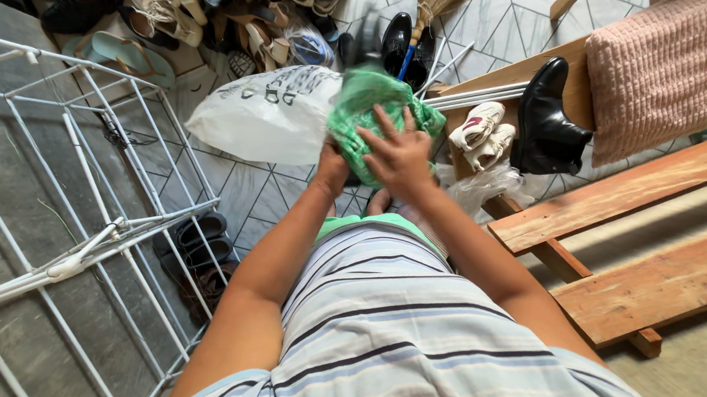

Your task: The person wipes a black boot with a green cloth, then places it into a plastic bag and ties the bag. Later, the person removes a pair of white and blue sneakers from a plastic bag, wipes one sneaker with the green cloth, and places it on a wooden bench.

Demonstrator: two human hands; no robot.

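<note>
Both hands meet mid-frame on a green plastic bag (368,108). Left hand (332,168) sits under/behind it, mostly hidden, looks closed on the bag's lower edge but can't tell fully. Right hand (402,156) lies on top, fingers spread wide, pressing the crumpled plastic down, prob. to keep it bunched. Forearms angle in from lower frame, elbows out, wrists close together.

L to R: white wire rack (79,204) fills left side, tipped on the tiled floor (279,193), dark sandals (197,241) under its edge. Upper left, pile of shoes (160,3). White plastic bag (264,113) just left of the green one, touching it. Broom (433,5) at top centre. Right of hands: small white sneakers (481,133) & black boot (548,117) on a wooden bench (619,196), pink cushion (661,71) upper right.
</note>
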